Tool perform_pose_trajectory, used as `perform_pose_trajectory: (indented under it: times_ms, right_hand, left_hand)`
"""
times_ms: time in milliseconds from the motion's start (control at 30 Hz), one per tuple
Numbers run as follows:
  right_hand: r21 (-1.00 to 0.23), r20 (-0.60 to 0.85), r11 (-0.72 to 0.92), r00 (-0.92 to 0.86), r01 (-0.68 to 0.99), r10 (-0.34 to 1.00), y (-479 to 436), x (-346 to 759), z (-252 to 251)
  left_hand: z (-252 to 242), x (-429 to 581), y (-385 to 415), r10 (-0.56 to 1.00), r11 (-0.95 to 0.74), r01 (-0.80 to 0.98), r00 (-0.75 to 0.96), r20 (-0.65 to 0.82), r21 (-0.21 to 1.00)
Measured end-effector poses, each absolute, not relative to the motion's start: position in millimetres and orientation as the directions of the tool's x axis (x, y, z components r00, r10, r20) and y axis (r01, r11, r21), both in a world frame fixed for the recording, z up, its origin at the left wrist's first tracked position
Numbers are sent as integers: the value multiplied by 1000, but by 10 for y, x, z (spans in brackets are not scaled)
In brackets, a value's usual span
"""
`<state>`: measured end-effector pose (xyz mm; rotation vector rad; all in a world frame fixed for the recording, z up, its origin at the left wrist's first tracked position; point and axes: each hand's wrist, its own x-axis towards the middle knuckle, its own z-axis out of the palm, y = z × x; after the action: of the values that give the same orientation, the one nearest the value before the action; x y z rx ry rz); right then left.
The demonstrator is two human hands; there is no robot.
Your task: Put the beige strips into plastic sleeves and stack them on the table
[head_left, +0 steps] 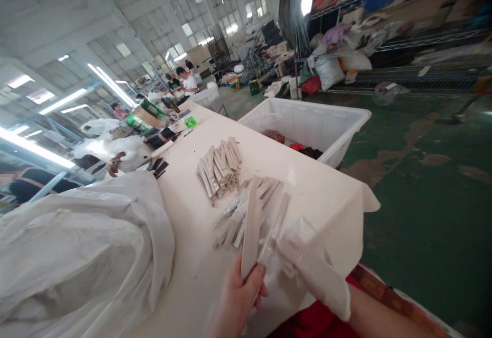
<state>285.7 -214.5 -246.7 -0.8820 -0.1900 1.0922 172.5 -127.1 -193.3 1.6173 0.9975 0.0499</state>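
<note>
Gripping a flat pale strip [251,230] in the left hand [244,289], over a cream bench [192,256].

Pinched near the lower end between thumb and fingers, with long axis running from 6 to 12 o'clock and far end pointing to 12, leaning very slightly toward 1. Seen against a pile of wrapped strips [227,225] lying just beyond. Beside the strip at 3 o'clock, clear plastic [280,215], slanting toward 1 o'clock and reaching the left thumb. At 4 o'clock, near the plastic, a pale-gloved right hand [312,269], too blurred to tell whether closed or spread. Farther off at 11 o'clock, a heap of bare strips [219,169]; between 1 and 2, a white bin [326,125]; at 9, rumpled white sheeting [77,256].
</note>
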Motion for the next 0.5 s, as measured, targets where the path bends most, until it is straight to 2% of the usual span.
perform_pose_trajectory:
  times_ms: [67,133,233,400,500]
  right_hand:
    - [-639,-332,248,552,-728,765,-2130,2928,-2452]
    - [-610,-336,278,560,-742,757,-2092,2926,-2438]
    - [-601,-336,243,517,-761,787,-2049,2860,-2466]
    - [-558,-398,323,588,-764,704,-2112,3049,-2514]
    - [-529,-385,311,550,-790,741,-2121,3081,-2496]
  left_hand:
    - [-1985,1723,-1265,635,40,569,620,-461,821]
    - [-2032,1754,-1257,667,20,554,613,-424,832]
    - [-2081,1811,-1251,685,-25,538,624,-377,843]
    - [-2107,1792,-1303,666,-70,582,632,-397,810]
    - [-2149,1895,-1326,655,-129,593,653,-380,795]
